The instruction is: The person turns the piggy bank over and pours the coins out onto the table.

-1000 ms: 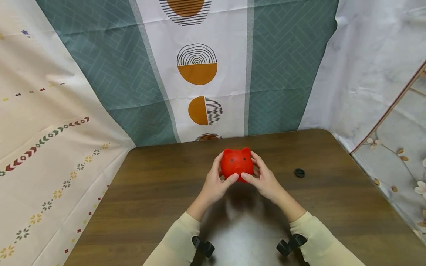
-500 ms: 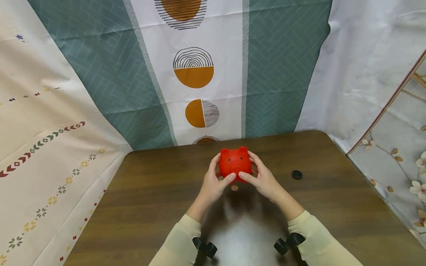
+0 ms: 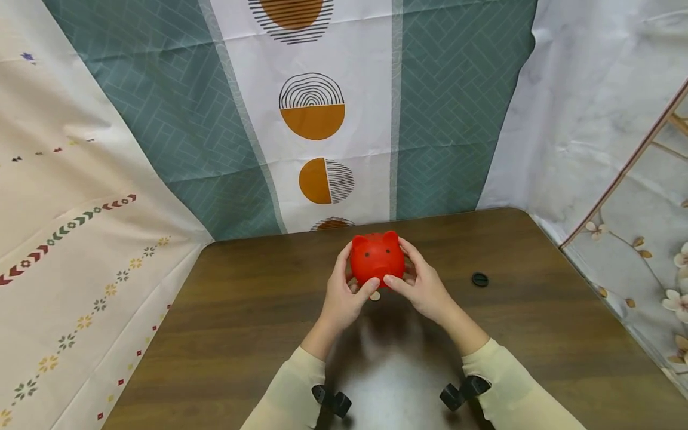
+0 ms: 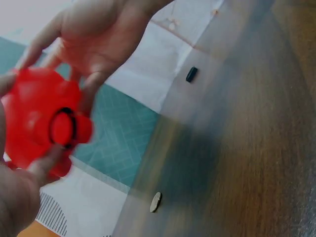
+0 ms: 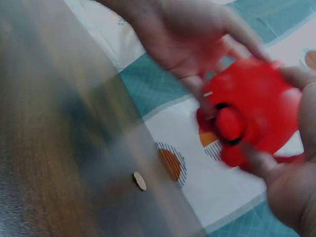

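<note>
A red piggy bank (image 3: 378, 257) with two ears and dark eyes is held above the table between both hands. My left hand (image 3: 340, 301) grips its left side, and my right hand (image 3: 429, 292) grips its right, both thumbs near its lower front. In the left wrist view, the underside of the piggy bank (image 4: 29, 113) shows a round black-rimmed ring (image 4: 62, 129). Below it is a small coin (image 3: 375, 296), also seen in the right wrist view as a pale coin (image 5: 139, 181). Whether the coin lies on the table or is in the air I cannot tell.
A round black plug-like piece (image 3: 480, 279) with a bar across it lies on the wooden table (image 3: 258, 334), right of the hands. Patterned cloths (image 3: 226, 149) hang behind and beside the table. A bright reflection crosses the near tabletop.
A coin, not visible one second ago, has appeared below the piggy bank and shifted slightly away from the person. The piggy bank has moved slightly up and left in view; both hands still hold it.
</note>
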`<state>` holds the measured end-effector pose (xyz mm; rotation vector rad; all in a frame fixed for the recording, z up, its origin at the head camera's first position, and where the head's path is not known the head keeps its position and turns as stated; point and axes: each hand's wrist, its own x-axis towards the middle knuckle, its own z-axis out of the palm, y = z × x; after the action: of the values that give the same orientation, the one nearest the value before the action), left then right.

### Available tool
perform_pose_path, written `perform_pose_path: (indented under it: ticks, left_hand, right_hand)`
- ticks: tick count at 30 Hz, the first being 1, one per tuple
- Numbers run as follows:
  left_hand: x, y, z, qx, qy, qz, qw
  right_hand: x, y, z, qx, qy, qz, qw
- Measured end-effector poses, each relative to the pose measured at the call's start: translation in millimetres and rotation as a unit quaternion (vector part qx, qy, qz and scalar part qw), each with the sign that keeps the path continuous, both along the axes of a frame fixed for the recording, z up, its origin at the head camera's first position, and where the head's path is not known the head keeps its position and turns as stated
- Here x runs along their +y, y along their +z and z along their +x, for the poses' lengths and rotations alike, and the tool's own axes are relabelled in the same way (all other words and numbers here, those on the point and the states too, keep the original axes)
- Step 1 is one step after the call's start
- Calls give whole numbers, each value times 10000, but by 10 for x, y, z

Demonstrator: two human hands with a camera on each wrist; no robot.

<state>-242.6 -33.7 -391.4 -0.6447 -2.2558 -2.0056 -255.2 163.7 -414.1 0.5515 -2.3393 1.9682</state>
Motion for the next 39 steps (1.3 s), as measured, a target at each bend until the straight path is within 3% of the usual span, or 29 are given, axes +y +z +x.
perform_pose_path:
  ticks: [3,6,10,15,18,20,22,24,27,33,39]
  left_hand:
    - [-3,1,1,-14,128,-127,9998]
    - [-26,-37,-9,-302,197,-435,9984]
    - [-45,-23,32,-573,165,-540,9968]
    - [-44,-40,50,-227,159,-349,9990]
    - [-45,-150,4,214,16,36,9998]
    - [-51,-238,-47,278,19,106,9996]
    - [-63,-344,-109,64,80,8,9999]
    - [-75,-395,-129,-294,164,-229,9992]
    - [-91,-439,-136,-550,209,-458,9972]
    - [-101,-426,-120,-474,259,-480,9974]
    - [-56,-243,-33,145,82,-91,9998]
  right_hand:
    - [-19,-21,-6,-84,-149,95,9998]
    - [-30,-71,-12,-620,-280,257,9974]
    - [-38,-109,-1,-790,-276,323,9960]
    - [-42,-105,32,-185,-240,247,9992]
    - [-41,-92,74,535,-235,5,9983]
    - [-49,-109,79,665,-251,-87,9974]
    - [-58,-151,77,429,-238,-97,9987]
    - [-64,-200,69,-43,-271,-45,9996]
    - [-71,-255,74,-369,-291,0,9989]
    - [-79,-241,72,-299,-271,61,9992]
    - [-72,-154,109,602,-284,-369,9971]
